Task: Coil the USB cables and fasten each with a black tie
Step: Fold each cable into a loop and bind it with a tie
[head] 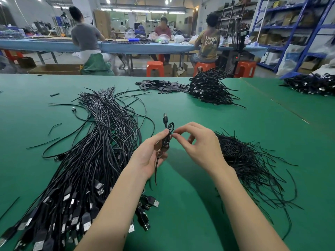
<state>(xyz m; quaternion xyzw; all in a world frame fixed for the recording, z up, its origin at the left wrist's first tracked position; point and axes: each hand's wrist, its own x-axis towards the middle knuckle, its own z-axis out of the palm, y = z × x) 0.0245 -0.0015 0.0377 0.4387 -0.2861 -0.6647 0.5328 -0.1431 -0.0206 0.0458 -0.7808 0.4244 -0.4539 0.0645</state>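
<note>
My left hand (151, 154) grips a small coiled black USB cable (167, 132) above the green table, its plug sticking up and one loose end hanging down past my palm. My right hand (197, 142) pinches a thin black tie (172, 135) at the coil's middle with thumb and forefinger. A big bundle of uncoiled USB cables (94, 151) lies to the left, plugs toward me. A heap of loose black ties (252, 160) lies to the right, under my right forearm.
A pile of coiled, tied cables (208, 87) sits at the far middle of the green table (199, 205), beside flat black pieces (163, 86). Another cable pile (311, 84) lies far right. People sit at a blue bench behind, with orange stools.
</note>
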